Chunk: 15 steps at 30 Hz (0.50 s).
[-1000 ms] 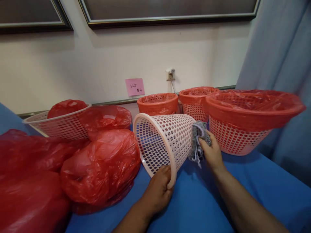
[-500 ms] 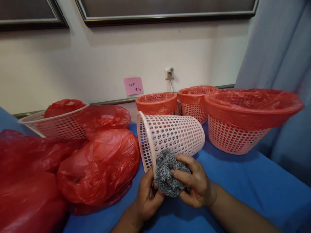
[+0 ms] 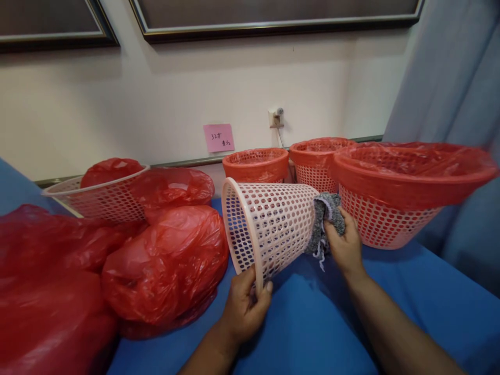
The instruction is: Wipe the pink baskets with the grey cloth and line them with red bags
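Note:
A pale pink plastic wastebasket [image 3: 279, 219] with a perforated wall lies on its side, its mouth facing left. My left hand [image 3: 246, 304] pinches the rim at the lower front, thumb outside. Over at the basket's base, my right hand [image 3: 346, 242] grips a bunched grey speckled cloth [image 3: 326, 216] and holds it against the bottom end. A frayed, light-coloured edge of the cloth hangs down. The basket's underside is hidden behind the cloth.
Several baskets lined with red bags stand behind and right, the nearest being a large lined basket [image 3: 390, 219]. Crumpled red plastic bags [image 3: 167, 260] fill the left, before another white basket [image 3: 105, 200]. A blue cloth [image 3: 312, 323] covers the table. A pink note [image 3: 219, 138] is on the wall.
My right hand has carried the cloth from the basket's rim to its base end, moving right and up. My left hand stays on the rim. The basket is slightly turned.

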Each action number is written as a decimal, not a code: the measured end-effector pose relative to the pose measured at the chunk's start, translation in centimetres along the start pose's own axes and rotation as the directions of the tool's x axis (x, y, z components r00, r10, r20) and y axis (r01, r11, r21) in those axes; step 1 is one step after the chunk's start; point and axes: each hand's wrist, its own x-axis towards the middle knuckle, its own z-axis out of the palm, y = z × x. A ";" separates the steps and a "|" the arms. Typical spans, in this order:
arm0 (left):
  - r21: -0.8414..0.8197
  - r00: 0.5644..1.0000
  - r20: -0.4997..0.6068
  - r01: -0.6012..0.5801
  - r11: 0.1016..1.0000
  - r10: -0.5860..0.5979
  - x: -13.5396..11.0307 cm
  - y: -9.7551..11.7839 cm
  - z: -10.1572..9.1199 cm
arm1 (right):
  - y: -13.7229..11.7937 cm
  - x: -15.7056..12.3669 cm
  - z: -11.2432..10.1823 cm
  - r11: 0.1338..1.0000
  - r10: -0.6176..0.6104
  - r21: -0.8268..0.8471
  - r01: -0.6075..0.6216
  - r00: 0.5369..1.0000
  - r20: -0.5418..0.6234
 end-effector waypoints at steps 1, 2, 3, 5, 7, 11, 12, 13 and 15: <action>0.049 1.000 0.004 -0.006 0.999 0.006 0.0 0.2 0.1 | 0.2 0.2 0.1 1.000 0.017 0.000 -0.017 1.000 0.000; 0.092 1.000 0.011 -0.007 0.996 0.006 0.0 0.3 0.2 | 0.0 0.1 0.0 1.000 -0.007 -0.003 0.007 1.000 0.011; 0.122 1.000 0.022 -0.004 0.993 0.001 0.0 0.4 0.3 | -0.5 -0.4 -0.1 0.997 -0.070 -0.005 0.070 0.997 0.037; 0.149 0.999 0.042 0.002 0.989 -0.008 0.0 0.5 0.5 | -2.5 -2.1 -0.7 0.956 -0.292 0.035 0.291 0.946 0.142; 0.135 0.997 0.077 -0.031 0.990 0.021 0.1 0.4 0.7 | -4.8 -4.3 -1.5 0.828 -0.561 0.159 0.538 0.790 0.247; 0.041 0.984 0.147 -0.110 0.993 0.103 0.3 -0.1 0.8 | -6.9 -6.4 -2.2 0.635 -0.772 0.276 0.722 0.579 0.261; 0.027 0.983 0.155 -0.099 0.995 0.094 0.4 -0.2 0.8 | -6.5 -6.1 -2.1 0.677 -0.735 0.239 0.696 0.625 0.263; 0.022 0.984 0.162 -0.079 0.997 0.074 0.6 -0.3 0.8 | -5.7 -5.3 -1.8 0.745 -0.665 0.180 0.642 0.699 0.262; 0.032 0.983 0.182 -0.039 0.999 0.033 0.8 -0.4 0.8 | -3.4 -3.0 -1.3 0.893 -0.445 0.028 0.449 0.872 0.205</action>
